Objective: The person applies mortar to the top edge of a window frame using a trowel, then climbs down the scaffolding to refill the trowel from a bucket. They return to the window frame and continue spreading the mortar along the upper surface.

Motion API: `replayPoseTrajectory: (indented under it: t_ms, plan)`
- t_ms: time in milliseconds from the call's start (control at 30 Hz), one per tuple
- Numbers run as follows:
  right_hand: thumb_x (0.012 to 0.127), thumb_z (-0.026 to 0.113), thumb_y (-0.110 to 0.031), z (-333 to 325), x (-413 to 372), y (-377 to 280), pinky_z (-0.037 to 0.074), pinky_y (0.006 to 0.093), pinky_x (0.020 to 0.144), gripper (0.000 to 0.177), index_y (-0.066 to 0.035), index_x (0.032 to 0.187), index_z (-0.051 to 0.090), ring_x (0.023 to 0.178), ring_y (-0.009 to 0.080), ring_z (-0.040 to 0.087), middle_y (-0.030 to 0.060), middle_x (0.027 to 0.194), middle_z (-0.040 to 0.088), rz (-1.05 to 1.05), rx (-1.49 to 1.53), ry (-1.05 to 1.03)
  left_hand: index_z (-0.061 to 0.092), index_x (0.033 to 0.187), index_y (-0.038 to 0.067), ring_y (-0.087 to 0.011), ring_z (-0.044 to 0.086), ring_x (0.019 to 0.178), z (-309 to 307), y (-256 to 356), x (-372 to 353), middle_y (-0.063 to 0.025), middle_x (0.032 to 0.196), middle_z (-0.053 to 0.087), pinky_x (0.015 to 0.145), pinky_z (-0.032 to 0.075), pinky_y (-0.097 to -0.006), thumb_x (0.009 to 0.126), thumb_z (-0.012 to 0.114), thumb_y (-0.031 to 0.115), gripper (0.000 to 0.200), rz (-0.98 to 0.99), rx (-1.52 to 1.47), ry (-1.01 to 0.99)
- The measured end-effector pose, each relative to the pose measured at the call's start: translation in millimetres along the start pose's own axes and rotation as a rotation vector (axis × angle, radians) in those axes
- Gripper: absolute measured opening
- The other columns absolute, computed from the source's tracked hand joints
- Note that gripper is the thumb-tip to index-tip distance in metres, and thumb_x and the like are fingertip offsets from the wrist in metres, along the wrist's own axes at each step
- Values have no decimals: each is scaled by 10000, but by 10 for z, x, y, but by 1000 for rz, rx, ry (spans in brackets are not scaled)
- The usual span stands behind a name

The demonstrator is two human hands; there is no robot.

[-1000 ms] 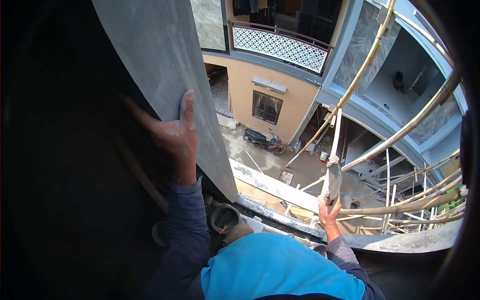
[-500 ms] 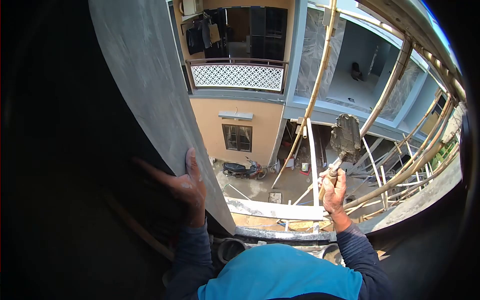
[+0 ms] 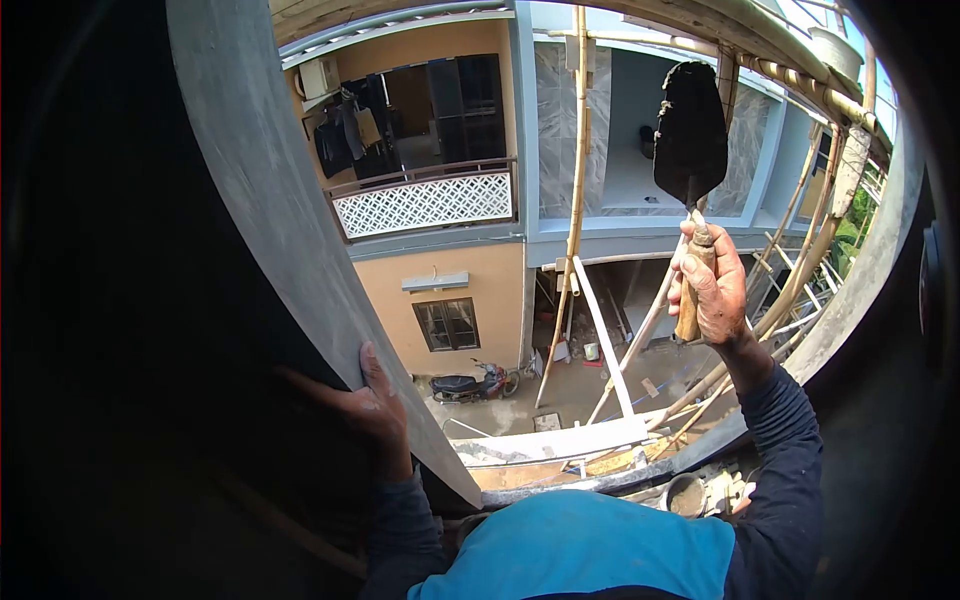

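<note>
My right hand [image 3: 712, 290] is closed around the wooden handle of a trowel [image 3: 690, 135], raised at the right with its dark blade pointing up. Bits of mortar cling to the blade's left edge. On the left, my left hand [image 3: 378, 400] rests against the edge of a grey plastered column [image 3: 290, 240], thumb on its lit face and fingers spread over the shadowed side. Whitish residue marks the skin of both hands.
Bamboo scaffold poles [image 3: 577, 150] stand beyond the opening. A white board [image 3: 560, 442] lies low in front of me, and a bucket [image 3: 686, 494] is at lower right. Across stands a building with a balcony [image 3: 425, 205]; a motorcycle [image 3: 475, 384] is parked below.
My right hand has lifted the trowel higher, and its blade now shows a dark face rather than the mortar-covered one. The view has shifted; my left hand stays on the column edge.
</note>
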State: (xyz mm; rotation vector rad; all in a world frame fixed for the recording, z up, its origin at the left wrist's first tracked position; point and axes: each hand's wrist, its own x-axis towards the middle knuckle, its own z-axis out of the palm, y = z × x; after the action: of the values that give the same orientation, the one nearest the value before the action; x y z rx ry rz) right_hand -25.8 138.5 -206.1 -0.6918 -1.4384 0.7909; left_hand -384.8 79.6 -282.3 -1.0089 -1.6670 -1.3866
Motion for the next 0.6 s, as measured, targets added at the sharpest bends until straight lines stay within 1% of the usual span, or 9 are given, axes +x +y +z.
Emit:
replayPoseTrajectory:
  t_ms: [67,167,267,400,467,500,567,600]
  plan:
    - [896,592,-200,-5,6,-172,500,210,502,438,-43,1276,439,586,66,543,36,840,540,-28,-7,25,111,1444,-97,-480,187,1370,6,-3,5,-351,1463,178,1134,141,-515,832,709,287,938,18,15,4]
    - [898,594,-249,-56,-7,-338,502,214,503,494,-34,1299,403,607,66,548,59,875,530,-81,-28,-2,118,1440,-102,-477,180,1374,23,-20,7,-350,1466,172,1138,130,-511,834,706,285,929,44,0,23]
    - [936,557,-224,-63,-46,-403,502,221,495,449,-33,1309,395,602,68,546,58,879,537,-142,-27,14,124,1438,-104,-475,175,1377,4,-4,-1,-351,1466,174,1140,126,-508,836,704,287,923,42,30,30]
    - [948,542,-211,-34,-57,-591,501,229,487,420,-32,1304,407,593,75,548,56,873,547,-151,-20,24,128,1438,-103,-474,182,1375,-20,18,23,-351,1460,190,1139,129,-509,836,703,298,924,52,54,30]
    - [957,507,-232,-20,-16,-706,493,233,454,421,-30,1311,403,579,79,544,37,865,533,-225,-90,29,129,1438,-102,-474,187,1373,-27,28,26,-351,1458,198,1138,133,-509,834,704,302,926,52,70,29]
    - [956,513,-254,-11,18,-780,491,236,450,452,-9,1317,393,575,84,547,43,868,538,-274,-122,2,129,1439,-101,-477,191,1371,-23,12,20,-351,1457,200,1137,132,-512,832,706,304,930,47,58,23]
    - [955,517,-271,-5,88,-893,490,238,450,470,1,1316,390,575,86,548,45,868,535,-318,-151,6,128,1440,-99,-479,194,1368,-11,5,12,-351,1456,202,1136,132,-514,830,708,306,934,37,49,21]
    - [954,521,-287,15,115,-941,490,239,449,489,12,1315,386,575,88,549,48,869,533,-360,-176,11,136,1448,-78,-475,225,1358,-3,2,12,-337,1457,217,1129,158,-510,826,710,317,934,44,73,41]
